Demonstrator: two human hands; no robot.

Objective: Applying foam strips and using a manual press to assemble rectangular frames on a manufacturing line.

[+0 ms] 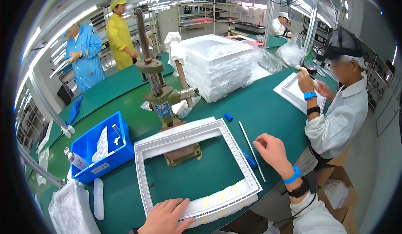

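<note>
A white rectangular plastic frame with a slotted rim lies on the green table in front of me. White foam strips and yellowish tape strips show along its near side. My left hand rests on its near left corner, fingers spread, holding nothing. Beyond the frame's right side is my right hand, its fingers bent and drawn together; anything small between them is hidden. Close to those fingers lie a thin white rod and a blue marker-like tube. Farther off is a small blue cap.
A green hand press stands behind the frame, its base inside the opening. At left is a blue divided bin with a bottle. Plastic-wrapped white frames are stacked behind. At right a co-worker handles another white frame.
</note>
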